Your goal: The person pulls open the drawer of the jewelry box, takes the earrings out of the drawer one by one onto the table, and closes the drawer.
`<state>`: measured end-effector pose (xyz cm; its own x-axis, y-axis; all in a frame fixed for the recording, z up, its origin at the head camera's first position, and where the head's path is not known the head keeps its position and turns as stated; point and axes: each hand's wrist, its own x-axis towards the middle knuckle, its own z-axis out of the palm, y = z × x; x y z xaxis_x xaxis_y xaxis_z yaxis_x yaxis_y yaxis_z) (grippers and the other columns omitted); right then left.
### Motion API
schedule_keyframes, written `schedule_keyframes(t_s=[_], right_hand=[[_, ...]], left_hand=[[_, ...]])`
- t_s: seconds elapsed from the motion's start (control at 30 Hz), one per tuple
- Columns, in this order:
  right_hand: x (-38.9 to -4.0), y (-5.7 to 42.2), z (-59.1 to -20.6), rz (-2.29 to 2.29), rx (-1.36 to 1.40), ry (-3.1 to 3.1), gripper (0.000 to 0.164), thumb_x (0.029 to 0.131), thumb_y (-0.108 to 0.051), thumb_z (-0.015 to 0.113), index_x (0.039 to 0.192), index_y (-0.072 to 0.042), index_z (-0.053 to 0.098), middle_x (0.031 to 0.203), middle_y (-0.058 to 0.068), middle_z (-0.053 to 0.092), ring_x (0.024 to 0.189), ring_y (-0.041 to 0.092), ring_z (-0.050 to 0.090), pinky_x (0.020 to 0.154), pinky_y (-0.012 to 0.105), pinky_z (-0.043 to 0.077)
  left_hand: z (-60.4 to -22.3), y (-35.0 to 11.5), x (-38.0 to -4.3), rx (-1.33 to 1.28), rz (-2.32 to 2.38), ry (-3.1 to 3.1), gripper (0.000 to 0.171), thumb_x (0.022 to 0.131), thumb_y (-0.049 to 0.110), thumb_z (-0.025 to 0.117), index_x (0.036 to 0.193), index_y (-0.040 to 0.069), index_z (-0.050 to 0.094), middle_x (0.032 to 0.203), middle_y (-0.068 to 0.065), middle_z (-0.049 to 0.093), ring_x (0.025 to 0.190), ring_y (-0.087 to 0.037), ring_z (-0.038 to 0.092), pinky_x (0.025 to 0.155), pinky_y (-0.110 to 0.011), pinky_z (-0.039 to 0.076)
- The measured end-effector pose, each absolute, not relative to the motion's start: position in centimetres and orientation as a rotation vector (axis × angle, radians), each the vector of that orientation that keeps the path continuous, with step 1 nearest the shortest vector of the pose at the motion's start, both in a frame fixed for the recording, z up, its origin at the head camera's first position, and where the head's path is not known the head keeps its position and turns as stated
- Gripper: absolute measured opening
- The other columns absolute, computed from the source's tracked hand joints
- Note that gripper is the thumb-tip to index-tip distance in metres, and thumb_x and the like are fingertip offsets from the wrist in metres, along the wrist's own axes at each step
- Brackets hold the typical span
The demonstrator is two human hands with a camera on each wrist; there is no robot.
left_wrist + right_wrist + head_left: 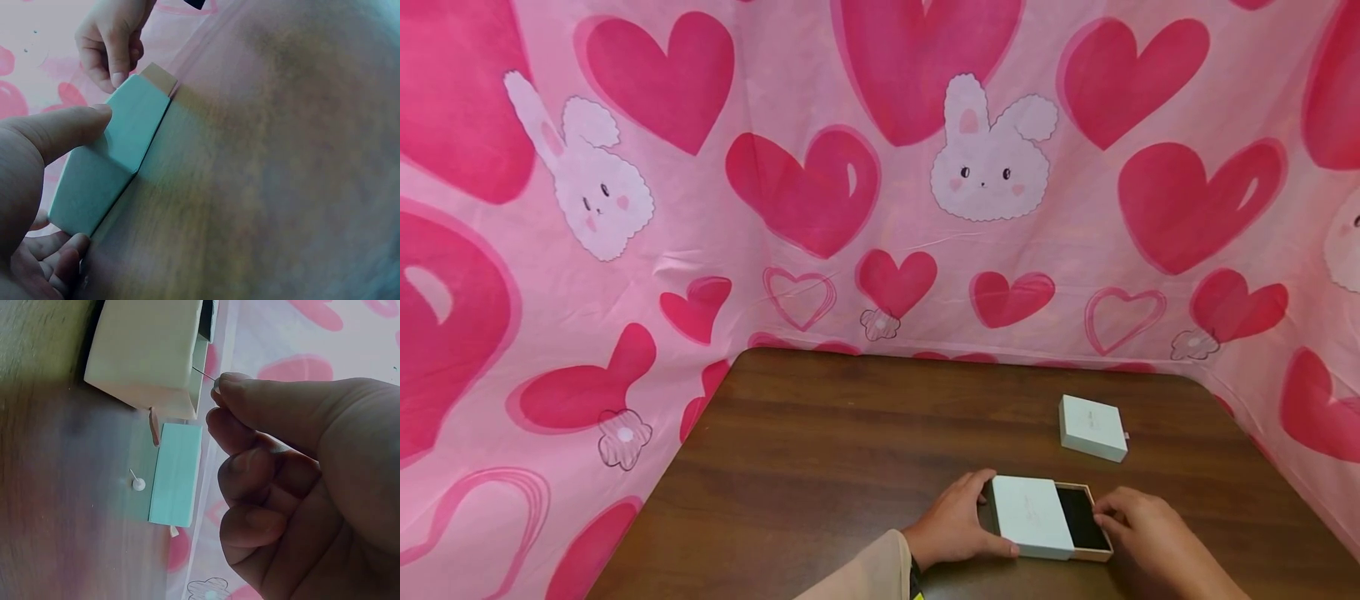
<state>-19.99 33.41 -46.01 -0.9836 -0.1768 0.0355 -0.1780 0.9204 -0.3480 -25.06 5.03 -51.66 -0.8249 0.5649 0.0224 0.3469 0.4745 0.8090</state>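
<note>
A pale drawer-style jewelry box (1033, 517) lies on the table with its tray (1084, 521) slid partly out to the right, showing a black insert. My left hand (958, 521) grips the closed end of its sleeve, thumb on the near side and fingers behind. Over the tray's open end, my right hand (1138, 521) pinches a small stud earring (217, 385) between thumb and index finger. Its thin post points toward the box in the right wrist view. A white pearl-like stud (139, 484) lies on the table beside the box, visible only in that view.
A second, closed pale box (1092, 427) sits farther back on the right, with a small ribbon tab on its side. The brown wooden table (850, 433) is bordered at the back and sides by pink heart-and-rabbit cloth (820, 75).
</note>
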Motion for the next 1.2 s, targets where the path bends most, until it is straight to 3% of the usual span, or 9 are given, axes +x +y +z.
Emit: schedule_keyframes(t_s=[0.37, 0.97, 1.2], right_hand=[[-19.9, 34.0, -45.7, 0.59, 0.236, -3.109, 0.009, 0.084, -0.01, 0.074, 0.09, -0.015, 0.07, 0.087, -0.005, 0.062, 0.078, 0.015, 0.056, 0.074, 0.04, 0.052], [-19.6, 34.7, -46.2, 0.458, 0.348, -2.928, 0.015, 0.079, -0.008, 0.077, 0.082, -0.019, 0.069, 0.083, -0.01, 0.06, 0.073, 0.008, 0.057, 0.068, 0.036, 0.051], [-19.5, 35.2, -45.8, 0.526, 0.291, -2.987, 0.01, 0.083, -0.008, 0.074, 0.088, -0.017, 0.07, 0.086, -0.009, 0.063, 0.078, 0.011, 0.059, 0.072, 0.038, 0.052]], left_hand=[[-52.0, 5.1, -25.1, 0.795, 1.268, 2.493, 0.093, 0.066, 0.05, 0.087, 0.142, 0.021, 0.043, 0.125, 0.013, 0.048, 0.101, 0.0, 0.05, 0.081, -0.026, 0.045], [-51.9, 5.0, -25.1, 0.802, 1.27, 2.501, 0.093, 0.066, 0.052, 0.086, 0.142, 0.02, 0.042, 0.126, 0.012, 0.048, 0.102, 0.0, 0.05, 0.082, -0.026, 0.045], [-51.6, 5.0, -25.1, 0.795, 1.258, 2.503, 0.093, 0.067, 0.051, 0.087, 0.142, 0.021, 0.042, 0.125, 0.012, 0.049, 0.101, 0.0, 0.051, 0.081, -0.026, 0.045]])
